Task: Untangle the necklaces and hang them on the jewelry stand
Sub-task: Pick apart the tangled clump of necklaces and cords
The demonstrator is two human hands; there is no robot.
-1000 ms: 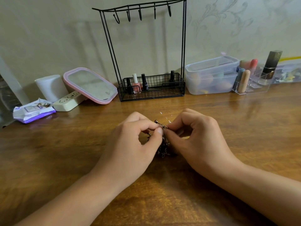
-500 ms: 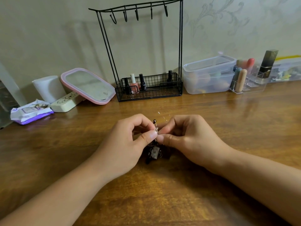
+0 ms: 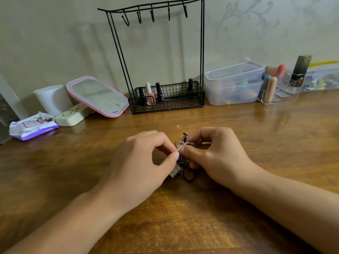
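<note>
A tangled clump of necklaces with thin chains and small pendants is held just above the wooden table, between both hands. My left hand pinches a chain with thumb and forefinger at the clump's left side. My right hand pinches it from the right, thumb on top. Part of the clump is hidden behind my fingers. The black wire jewelry stand stands at the back against the wall, its several hooks bare.
The stand's wire basket holds nail polish bottles. Left of it lie a pink-rimmed mirror, a white cup and a wipes pack. To the right sit clear plastic boxes and a cosmetics organiser.
Both hands kept their pinch on the clump while shifting their fingers. The clump has lifted a little and more chain and a pendant hang below my fingers.
</note>
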